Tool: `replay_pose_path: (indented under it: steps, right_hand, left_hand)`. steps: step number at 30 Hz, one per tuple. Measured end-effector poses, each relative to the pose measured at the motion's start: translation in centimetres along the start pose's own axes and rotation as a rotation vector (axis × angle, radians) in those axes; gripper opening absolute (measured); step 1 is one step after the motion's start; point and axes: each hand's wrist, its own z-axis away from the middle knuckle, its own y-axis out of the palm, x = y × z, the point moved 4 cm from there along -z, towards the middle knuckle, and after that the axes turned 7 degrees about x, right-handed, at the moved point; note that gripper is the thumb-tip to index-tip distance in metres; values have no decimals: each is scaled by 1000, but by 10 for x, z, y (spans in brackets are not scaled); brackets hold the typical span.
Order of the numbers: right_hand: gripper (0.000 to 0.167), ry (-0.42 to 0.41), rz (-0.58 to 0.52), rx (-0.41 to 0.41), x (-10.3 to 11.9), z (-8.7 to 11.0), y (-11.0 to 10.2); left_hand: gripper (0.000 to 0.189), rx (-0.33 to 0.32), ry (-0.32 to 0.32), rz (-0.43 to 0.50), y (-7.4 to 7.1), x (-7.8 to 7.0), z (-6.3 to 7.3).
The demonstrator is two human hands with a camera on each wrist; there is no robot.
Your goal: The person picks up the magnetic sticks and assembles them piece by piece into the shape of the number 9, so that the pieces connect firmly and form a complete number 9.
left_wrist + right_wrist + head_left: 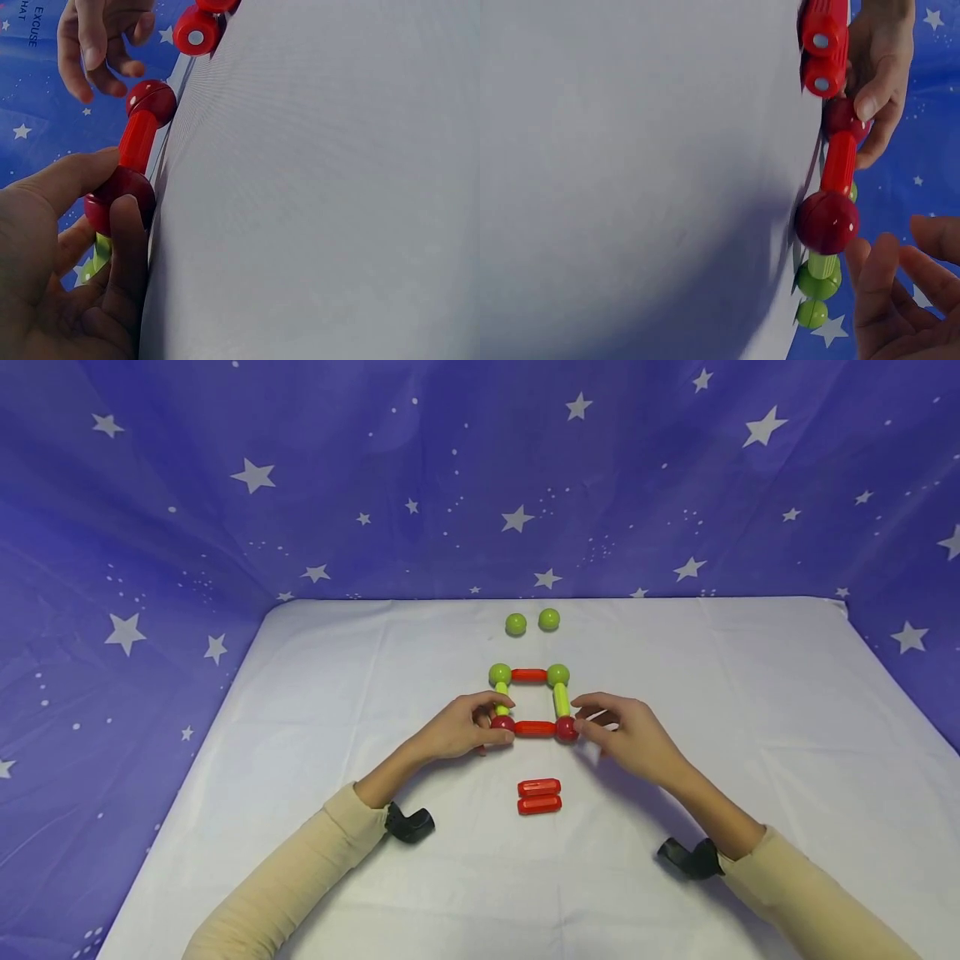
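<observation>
A square of rods and balls lies flat on the table. Two green balls form its far corners, with a red rod between them. Yellow-green rods make the sides, and another red rod joins the two dark red balls at the near corners. My left hand pinches the left red ball between thumb and fingers. Beside the right red ball is my right hand, fingers loosely bent and fingertips right at the ball's edge, gripping nothing.
Two loose red rods with pale round end discs lie side by side nearer to me. Beyond the square sit two loose green balls. A white cloth covers the table, and a purple star-printed curtain hangs behind it.
</observation>
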Motion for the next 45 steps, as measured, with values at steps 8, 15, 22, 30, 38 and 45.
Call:
replay_pose_path:
  steps: [8,15,22,30,38,45]
  right_hand:
    - [29,-34,-53,60,9,10,13]
    - [27,-115,-58,158,14,15,33]
    - [28,-165,-4,225,14,12,49]
    - [28,-155,29,272,19,8,57]
    - [26,-158,51,275,17,9,56]
    - [26,-121,44,269,7,16,49]
  left_hand:
    - [46,0,12,15,-1,0,1]
    - [45,4,16,30,-2,0,0]
    - [45,3,14,23,-2,2,0]
    - [45,-7,5,23,-4,3,3]
    - [45,-9,3,40,-3,4,4]
    - [45,8,21,43,1,2,0]
